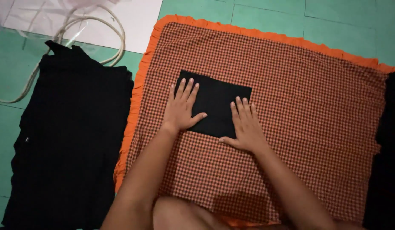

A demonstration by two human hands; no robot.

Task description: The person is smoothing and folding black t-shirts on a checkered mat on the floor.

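From my feed I see both hands laid flat on a folded black cloth (215, 102), a neat dark rectangle lying near the middle of a red-and-black checked mat (299, 110) with a ruffled orange border (138, 93). The left hand (180, 110) rests palm down on the cloth's left part, its 4 fingers (185, 90) stretched forward and slightly fanned, the thumb pointing right across the fabric. The right hand (245, 127) presses on the cloth's lower right corner, fingers straight and close together, thumb angled left along the near edge; part of its palm sits on the checked mat rather than on the cloth. Neither hand pinches or grips anything; both simply lie open against the surface. Left of the mat, just beside the orange frill, a pile of black garments (70, 140) lies on the green tiled floor (333, 21). Beyond that pile I see a looped pale cord (110, 30), perhaps a bag handle, though the view is too dim to tell, resting on a white sheet (133, 21). Another dark fabric (389, 149) edges the mat on the right.
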